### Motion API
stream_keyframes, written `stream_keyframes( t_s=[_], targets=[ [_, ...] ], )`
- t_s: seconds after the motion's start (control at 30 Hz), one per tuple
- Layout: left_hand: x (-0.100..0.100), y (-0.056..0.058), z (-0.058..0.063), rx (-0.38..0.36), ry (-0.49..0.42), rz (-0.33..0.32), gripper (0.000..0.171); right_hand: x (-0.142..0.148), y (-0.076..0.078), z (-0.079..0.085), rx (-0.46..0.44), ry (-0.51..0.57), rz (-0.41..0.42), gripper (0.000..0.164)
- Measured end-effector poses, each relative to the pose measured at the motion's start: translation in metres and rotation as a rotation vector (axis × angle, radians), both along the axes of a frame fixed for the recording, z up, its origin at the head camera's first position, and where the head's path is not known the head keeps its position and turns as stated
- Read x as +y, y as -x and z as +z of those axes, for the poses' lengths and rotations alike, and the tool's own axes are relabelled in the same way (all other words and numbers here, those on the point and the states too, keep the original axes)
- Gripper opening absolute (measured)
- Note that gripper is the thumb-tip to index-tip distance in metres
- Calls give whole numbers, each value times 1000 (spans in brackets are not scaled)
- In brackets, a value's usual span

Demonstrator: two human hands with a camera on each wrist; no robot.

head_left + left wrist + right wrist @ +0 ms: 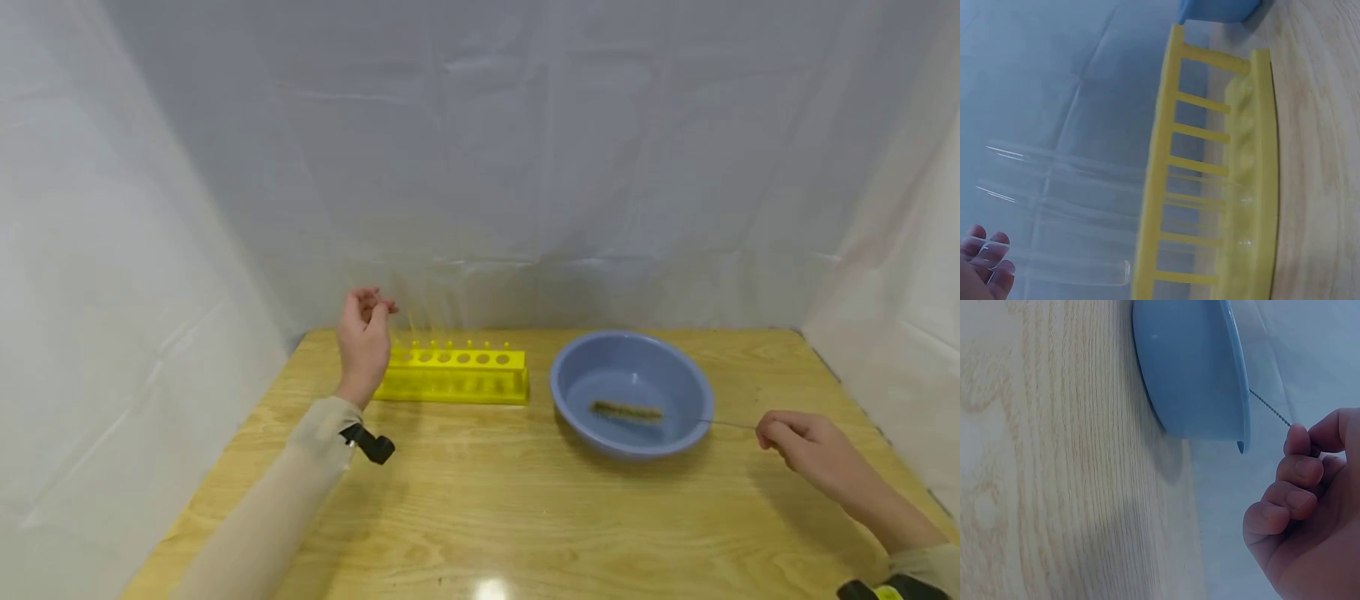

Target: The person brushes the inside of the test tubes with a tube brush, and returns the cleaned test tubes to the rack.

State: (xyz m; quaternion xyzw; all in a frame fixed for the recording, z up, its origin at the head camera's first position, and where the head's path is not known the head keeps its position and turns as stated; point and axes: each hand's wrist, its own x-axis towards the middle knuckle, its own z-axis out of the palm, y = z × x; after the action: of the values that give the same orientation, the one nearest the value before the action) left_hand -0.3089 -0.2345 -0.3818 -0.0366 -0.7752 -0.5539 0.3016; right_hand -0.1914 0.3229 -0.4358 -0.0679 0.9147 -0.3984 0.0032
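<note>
My left hand (363, 342) pinches a clear glass test tube (1072, 265) near its mouth. In the left wrist view the tube's rounded end lies close to the top plate of a yellow test tube rack (450, 385). More clear test tubes (1072, 165) stand in the rack beside it. My right hand (817, 454) pinches the twisted wire handle (1269, 407) of a test tube brush (628, 412). The brush's bristled head is over the inside of a blue basin (678, 367), and its wire crosses the basin's right rim.
The rack and basin stand side by side on a wooden table (480, 517), rack on the left. White sheeting (487, 167) hangs behind the table and on both sides. A dark wrist strap with a camera (369, 443) sits on the left sleeve.
</note>
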Motion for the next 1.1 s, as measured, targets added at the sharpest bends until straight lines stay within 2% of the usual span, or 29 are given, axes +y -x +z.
stream_keyframes(
  t_s=[0.07,0.17,0.3,0.33,0.47,0.6,0.73,0.9,1.1],
  targets=[
    [1,-1,3,21,-9,-7,27,-1,1,-1,-15,7,-2,39],
    [5,-12,14,22,-15,-14,26,-2,2,-1,-20,14,8,39],
    [9,-20,18,35,-14,-26,25,-3,2,2,-17,3,25,40],
    [8,-18,15,50,-9,-30,25,-4,2,3,-13,-1,28,40],
    [14,-22,14,90,-4,-111,24,-4,2,6,9,-11,32,40],
    [26,-29,16,79,11,-223,21,-3,2,7,22,-20,33,39],
    [42,-36,12,43,123,-316,21,2,1,6,9,-45,30,38],
    [60,-44,7,31,266,-369,21,5,3,7,-9,-57,36,38],
    [85,-49,6,28,438,-458,21,8,5,14,21,-64,66,38]
  ],
)
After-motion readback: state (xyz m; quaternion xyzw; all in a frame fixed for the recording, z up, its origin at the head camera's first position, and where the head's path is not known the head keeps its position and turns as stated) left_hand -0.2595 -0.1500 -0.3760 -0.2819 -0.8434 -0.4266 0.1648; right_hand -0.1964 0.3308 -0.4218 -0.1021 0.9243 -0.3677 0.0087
